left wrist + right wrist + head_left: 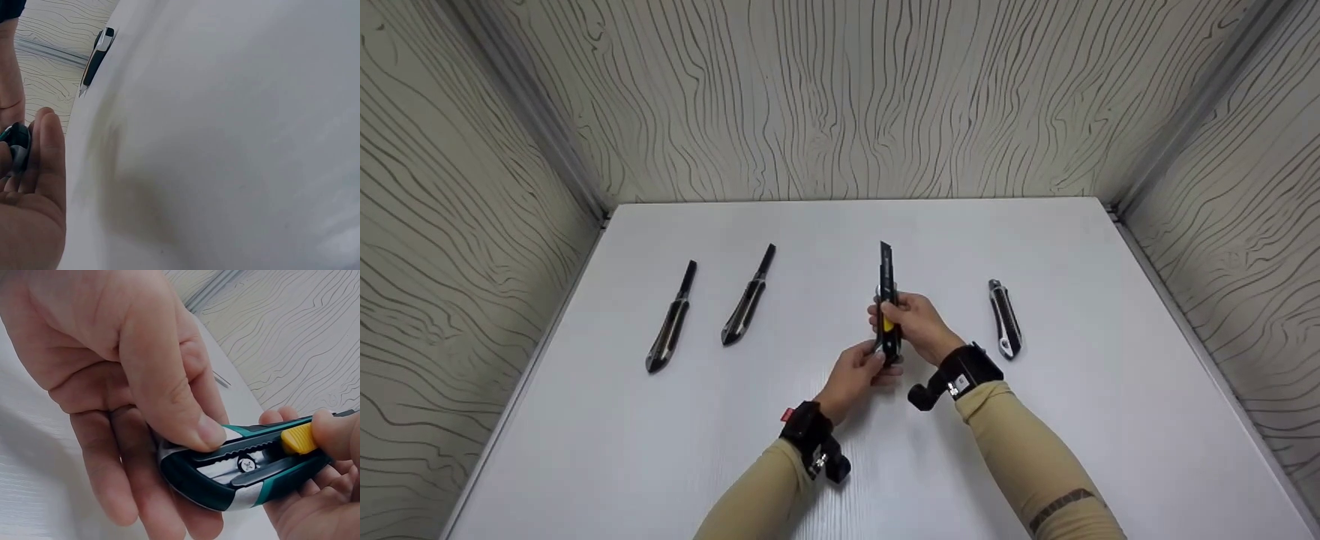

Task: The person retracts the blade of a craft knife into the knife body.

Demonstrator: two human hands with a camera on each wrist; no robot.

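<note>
Held above mid-table (1035, 465), blade out and pointing away: a knife (888, 300), gripped in both hands. Right hand (919, 324) curled round the body, thumb pressed on the toothed track near the screw, fingers cupped beneath. Left hand (855, 375) pinching the butt end, thumb tip on the yellow slider (297, 439).

Best done, by the look of it, with the right-hand grip kept firm and fingers clear of the exposed blade, slider worked by the thumb in small clicks rather than one shove, point kept aimed away from the body.

Counted on the table: three more knives. Two lying side by side at left (670, 319) (748, 296), blades extended; one at right (1005, 318), closed, just beside the right wrist. Four in all.
</note>
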